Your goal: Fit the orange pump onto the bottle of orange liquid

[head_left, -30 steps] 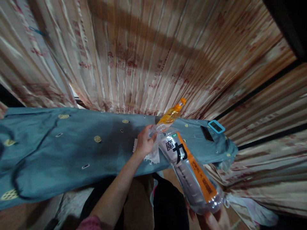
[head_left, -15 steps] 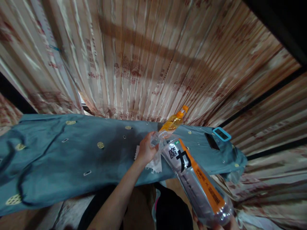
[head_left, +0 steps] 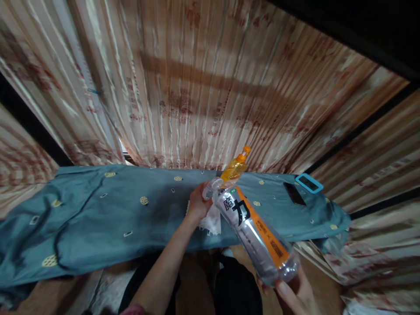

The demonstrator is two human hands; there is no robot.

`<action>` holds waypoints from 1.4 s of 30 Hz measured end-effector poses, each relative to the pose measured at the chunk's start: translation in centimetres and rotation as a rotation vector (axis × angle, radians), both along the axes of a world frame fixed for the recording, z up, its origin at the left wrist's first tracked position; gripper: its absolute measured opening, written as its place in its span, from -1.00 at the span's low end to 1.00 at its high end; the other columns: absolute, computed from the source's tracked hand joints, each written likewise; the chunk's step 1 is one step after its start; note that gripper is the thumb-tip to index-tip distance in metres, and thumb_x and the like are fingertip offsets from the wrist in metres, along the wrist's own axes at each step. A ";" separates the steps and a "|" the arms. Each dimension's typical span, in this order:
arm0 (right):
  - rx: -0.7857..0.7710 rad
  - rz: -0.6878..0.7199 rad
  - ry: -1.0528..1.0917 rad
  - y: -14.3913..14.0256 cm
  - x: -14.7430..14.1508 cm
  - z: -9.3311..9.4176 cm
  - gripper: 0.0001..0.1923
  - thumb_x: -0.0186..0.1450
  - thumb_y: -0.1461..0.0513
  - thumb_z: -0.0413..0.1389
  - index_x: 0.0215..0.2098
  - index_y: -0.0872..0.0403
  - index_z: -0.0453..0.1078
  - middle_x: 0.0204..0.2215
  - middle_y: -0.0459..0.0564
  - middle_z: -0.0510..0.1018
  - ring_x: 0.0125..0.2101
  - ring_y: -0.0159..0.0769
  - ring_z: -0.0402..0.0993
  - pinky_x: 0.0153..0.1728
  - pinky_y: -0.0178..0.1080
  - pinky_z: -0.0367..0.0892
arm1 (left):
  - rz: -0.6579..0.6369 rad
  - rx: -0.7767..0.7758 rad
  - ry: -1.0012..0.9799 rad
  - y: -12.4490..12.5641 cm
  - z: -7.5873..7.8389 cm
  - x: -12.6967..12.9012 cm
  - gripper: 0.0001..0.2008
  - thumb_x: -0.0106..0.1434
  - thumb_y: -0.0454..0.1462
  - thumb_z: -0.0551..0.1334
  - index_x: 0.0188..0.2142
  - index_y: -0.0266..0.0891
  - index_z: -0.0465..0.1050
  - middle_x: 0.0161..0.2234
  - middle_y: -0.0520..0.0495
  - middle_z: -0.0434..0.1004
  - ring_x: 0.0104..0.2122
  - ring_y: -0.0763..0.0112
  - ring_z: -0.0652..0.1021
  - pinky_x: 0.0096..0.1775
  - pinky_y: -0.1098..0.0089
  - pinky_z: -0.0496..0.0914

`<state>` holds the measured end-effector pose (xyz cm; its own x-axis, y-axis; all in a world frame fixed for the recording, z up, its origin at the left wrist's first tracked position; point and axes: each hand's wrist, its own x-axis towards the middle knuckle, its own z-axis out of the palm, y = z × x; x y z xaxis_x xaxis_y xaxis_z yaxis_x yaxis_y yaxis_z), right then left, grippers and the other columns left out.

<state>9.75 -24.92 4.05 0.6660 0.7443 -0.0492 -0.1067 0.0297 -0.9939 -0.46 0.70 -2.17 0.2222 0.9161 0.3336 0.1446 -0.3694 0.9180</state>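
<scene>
Striped curtains behind a blue-clothed desk | your right hand, lower right, grips the base of the clear bottle | its long axis runs up-left | your left hand, at centre, clasps its neck with a white tissue.

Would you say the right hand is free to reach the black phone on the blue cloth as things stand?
Probably not: the right hand grips the base of the large clear bottle, which is held tilted. The black phone itself lies uncovered on the blue cloth.
</scene>
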 end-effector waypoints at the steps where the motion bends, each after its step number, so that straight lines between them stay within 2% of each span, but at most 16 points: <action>1: 0.000 0.009 0.009 0.0 0.1 0.1 -0.32 -0.01 -0.18 0.37 -0.12 -0.01 0.28 -0.55 -0.10 0.55 -0.59 -0.34 0.42 -0.53 -0.33 0.27 | -0.004 -0.006 -0.003 -0.1 0.0 0.0 -0.60 0.03 -0.38 0.38 -0.08 -0.25 0.50 -0.11 -0.11 0.67 -0.14 0.18 0.63 -0.04 0.24 0.48; 7: 0.019 0.065 0.029 -0.3 0.6 0.5 -0.25 0.01 -0.13 0.38 0.00 0.01 0.25 -0.46 -0.13 0.56 -0.53 -0.39 0.43 -0.52 -0.38 0.31 | -0.006 0.025 0.057 -0.6 0.6 0.0 -0.62 0.03 -0.41 0.36 -0.11 -0.23 0.51 -0.11 -0.10 0.66 -0.10 0.17 0.62 -0.03 0.24 0.47; 10: 0.036 0.134 0.006 -0.3 1.4 -0.3 -0.29 0.08 -0.11 0.35 0.02 0.02 0.21 -0.48 -0.14 0.55 -0.52 -0.39 0.44 -0.51 -0.39 0.32 | -0.020 0.042 0.093 -0.6 0.9 0.1 -0.61 0.03 -0.41 0.35 -0.10 -0.21 0.50 -0.10 -0.11 0.64 -0.09 0.16 0.61 -0.02 0.22 0.46; 14: 0.067 0.175 -0.007 0.0 3.0 -1.8 -0.25 0.08 -0.09 0.35 0.07 0.03 0.17 -0.48 -0.12 0.55 -0.55 -0.36 0.44 -0.54 -0.37 0.31 | -0.021 0.060 0.111 -0.4 0.7 0.0 -0.56 0.02 -0.40 0.35 -0.06 -0.18 0.47 -0.06 -0.11 0.62 -0.05 0.16 0.59 0.01 0.21 0.44; 18: 0.073 0.199 -0.002 0.1 4.1 -2.4 -0.26 0.11 -0.04 0.35 0.10 0.02 0.17 -0.45 -0.11 0.56 -0.53 -0.35 0.47 -0.51 -0.36 0.34 | 0.003 0.064 0.111 -0.4 0.3 0.0 -0.55 0.03 -0.40 0.35 -0.05 -0.17 0.45 -0.04 -0.12 0.59 -0.02 0.17 0.57 0.05 0.22 0.42; 24: 0.079 0.215 0.018 0.5 4.6 -2.0 -0.23 0.12 -0.05 0.35 0.13 0.05 0.15 -0.48 -0.12 0.54 -0.54 -0.36 0.46 -0.53 -0.37 0.33 | 0.040 0.069 0.092 -0.7 0.3 0.3 -0.57 0.00 -0.43 0.35 -0.09 -0.21 0.44 -0.08 -0.12 0.59 -0.05 0.17 0.57 0.04 0.19 0.42; 28: 0.093 0.236 0.034 0.8 4.7 -0.9 -0.21 0.09 -0.07 0.36 0.11 0.07 0.16 -0.50 -0.10 0.55 -0.57 -0.37 0.43 -0.57 -0.38 0.30 | 0.063 0.076 0.044 -1.0 0.3 0.4 -0.58 0.01 -0.43 0.34 -0.09 -0.20 0.44 -0.09 -0.11 0.59 -0.04 0.20 0.56 0.07 0.18 0.40; 33: 0.103 0.243 0.073 0.9 4.8 0.6 -0.27 0.11 -0.04 0.36 0.10 0.04 0.19 -0.40 -0.11 0.57 -0.54 -0.42 0.44 -0.55 -0.41 0.29 | 0.084 0.086 0.031 -1.3 0.4 0.4 -0.58 0.01 -0.40 0.36 -0.09 -0.21 0.45 -0.08 -0.12 0.58 -0.03 0.19 0.56 0.07 0.17 0.41; 42: 0.086 0.264 0.087 0.9 6.5 0.1 -0.24 0.09 -0.04 0.38 0.12 0.04 0.22 -0.38 -0.12 0.59 -0.51 -0.41 0.50 -0.46 -0.39 0.39 | 0.101 0.106 0.009 -1.9 0.5 0.6 -0.58 0.00 -0.43 0.32 -0.09 -0.25 0.44 -0.08 -0.13 0.58 -0.04 0.20 0.56 0.07 0.17 0.40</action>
